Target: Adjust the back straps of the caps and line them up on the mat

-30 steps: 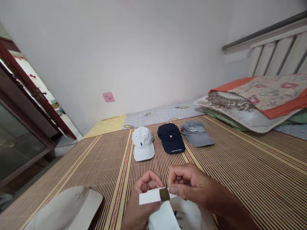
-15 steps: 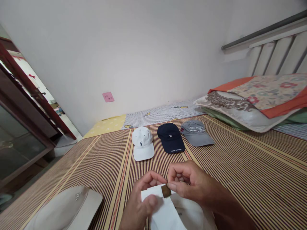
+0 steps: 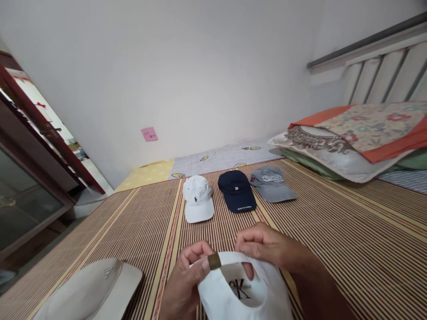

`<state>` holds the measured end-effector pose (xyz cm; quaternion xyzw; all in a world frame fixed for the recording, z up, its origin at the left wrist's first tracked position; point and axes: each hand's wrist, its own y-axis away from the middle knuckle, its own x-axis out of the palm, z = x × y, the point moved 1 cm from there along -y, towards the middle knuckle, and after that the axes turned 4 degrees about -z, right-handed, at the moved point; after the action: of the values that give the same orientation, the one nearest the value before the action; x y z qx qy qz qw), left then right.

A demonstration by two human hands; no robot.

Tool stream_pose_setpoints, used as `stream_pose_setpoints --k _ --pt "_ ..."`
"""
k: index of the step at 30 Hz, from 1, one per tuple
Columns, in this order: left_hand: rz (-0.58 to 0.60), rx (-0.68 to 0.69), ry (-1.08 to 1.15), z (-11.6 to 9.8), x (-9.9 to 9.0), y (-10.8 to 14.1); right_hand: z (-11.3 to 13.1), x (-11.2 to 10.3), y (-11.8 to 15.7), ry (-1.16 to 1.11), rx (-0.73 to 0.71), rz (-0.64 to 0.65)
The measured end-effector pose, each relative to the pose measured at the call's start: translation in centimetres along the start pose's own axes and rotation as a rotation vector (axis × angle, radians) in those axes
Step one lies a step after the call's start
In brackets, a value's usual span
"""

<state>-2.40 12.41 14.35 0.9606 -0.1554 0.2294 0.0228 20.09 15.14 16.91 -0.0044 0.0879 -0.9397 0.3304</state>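
Note:
A white baseball cap point(image 3: 213, 291) is held between both hands at the bottom centre, its back turned up toward me. Its strap arches over the rear opening, with a brass-coloured buckle point(image 3: 214, 261) on the left part. My left hand point(image 3: 187, 275) pinches the strap end beside the buckle, thumb on top. My right hand point(image 3: 267, 249) grips the strap's right side, one fingertip showing through the opening. Dark lettering shows inside the cap. Beyond the hands lie a white cap point(image 3: 199, 200), a navy cap point(image 3: 236, 191) and a grey cap point(image 3: 273, 184) in a row.
A beige cap point(image 3: 90, 289) lies at the lower left on the striped bamboo mat point(image 3: 140, 231). Pillows point(image 3: 360, 138) are stacked at the right beneath a radiator point(image 3: 387, 73). A pink note point(image 3: 148, 134) is on the wall, and a doorway opens at the left.
The white cap in my hands has turned so its rear opening and inner lettering show. The strap now spans the opening, and the buckle sits further left, near my left thumb.

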Motion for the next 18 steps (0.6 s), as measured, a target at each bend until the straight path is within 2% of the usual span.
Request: stream_pose_setpoints --k 6,18 --pt "0.031 -0.051 -0.058 -0.13 -0.48 -0.14 -0.87 -0.30 0.04 -0.334 -0.058 -0.060" --pt "0.034 -0.076 0.031 0.20 -0.25 -0.35 -0.13 -0.24 0.35 -0.302 -0.056 -0.094"
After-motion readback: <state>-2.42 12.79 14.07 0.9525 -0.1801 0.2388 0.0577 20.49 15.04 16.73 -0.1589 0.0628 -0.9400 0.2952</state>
